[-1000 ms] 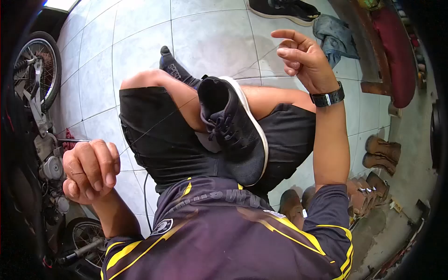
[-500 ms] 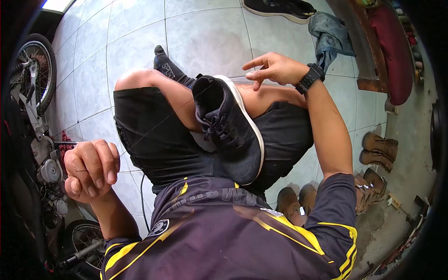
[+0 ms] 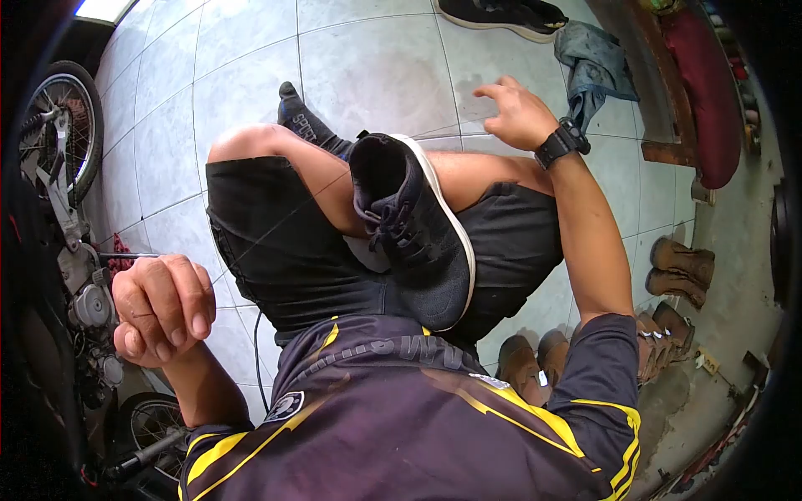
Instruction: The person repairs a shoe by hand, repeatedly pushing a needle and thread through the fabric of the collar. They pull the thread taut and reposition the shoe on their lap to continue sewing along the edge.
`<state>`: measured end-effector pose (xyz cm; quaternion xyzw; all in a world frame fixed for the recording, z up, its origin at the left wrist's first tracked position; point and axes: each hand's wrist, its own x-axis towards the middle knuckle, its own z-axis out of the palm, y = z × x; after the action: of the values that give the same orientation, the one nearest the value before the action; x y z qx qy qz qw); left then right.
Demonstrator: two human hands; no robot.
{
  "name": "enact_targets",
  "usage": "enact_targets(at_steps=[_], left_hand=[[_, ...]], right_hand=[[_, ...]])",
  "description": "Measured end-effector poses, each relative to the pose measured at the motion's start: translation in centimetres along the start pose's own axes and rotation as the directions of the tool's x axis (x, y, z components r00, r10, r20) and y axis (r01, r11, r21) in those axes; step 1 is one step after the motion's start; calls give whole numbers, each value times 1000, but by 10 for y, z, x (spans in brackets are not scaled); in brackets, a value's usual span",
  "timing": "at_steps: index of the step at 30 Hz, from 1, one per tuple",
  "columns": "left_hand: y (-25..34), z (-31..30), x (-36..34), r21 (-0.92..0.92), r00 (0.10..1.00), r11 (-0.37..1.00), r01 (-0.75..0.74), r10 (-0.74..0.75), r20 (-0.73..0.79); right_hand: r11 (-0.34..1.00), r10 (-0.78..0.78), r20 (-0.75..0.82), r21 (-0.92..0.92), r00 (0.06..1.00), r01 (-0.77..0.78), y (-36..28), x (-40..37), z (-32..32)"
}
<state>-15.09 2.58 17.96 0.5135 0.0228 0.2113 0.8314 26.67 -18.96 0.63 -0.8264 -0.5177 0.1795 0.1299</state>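
A black lace-up sneaker point(image 3: 418, 242) with a white sole lies across my crossed legs, its opening away from me and its toe against my shirt. My left hand point(image 3: 164, 309) is closed with curled fingers to the left of my knee. From it a thin thread point(image 3: 288, 218) slants up to the sneaker's opening. Beyond the sneaker the line continues faintly toward my right hand point(image 3: 522, 115), raised above my shin, with a black watch on the wrist. Its thumb and fingers appear to hold the thread's far part; no needle can be made out.
A motorcycle point(image 3: 88, 309) stands close on the left. Brown shoes point(image 3: 681, 271) line the right side. At the top lie another dark shoe point(image 3: 505, 15) and a grey-blue cloth point(image 3: 595, 63), near a red-cushioned wooden seat point(image 3: 702, 92).
My right hand has moved right and slightly away from the sneaker, its wrist turning. My left hand and the sneaker stay almost in place.
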Motion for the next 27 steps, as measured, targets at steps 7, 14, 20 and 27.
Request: enact_targets(at_steps=[7, 14, 20, 27], left_hand=[[-1, 1, 3, -16, 1000, 1000, -23, 23, -2], [-4, 4, 1, -19, 992, 998, -56, 53, -110], [-10, 0, 2, -77, 981, 994, -75, 60, -184], [-10, 2, 3, -99, 988, 994, -35, 20, -154]], right_hand=[[969, 249, 13, -1, 969, -249, -14, 11, -11], [819, 322, 108, 467, 940, -334, 58, 27, -11], [856, -91, -108, 500, 990, 133, -28, 15, -21], [874, -313, -169, 333, 934, 353, -92, -4, 10]])
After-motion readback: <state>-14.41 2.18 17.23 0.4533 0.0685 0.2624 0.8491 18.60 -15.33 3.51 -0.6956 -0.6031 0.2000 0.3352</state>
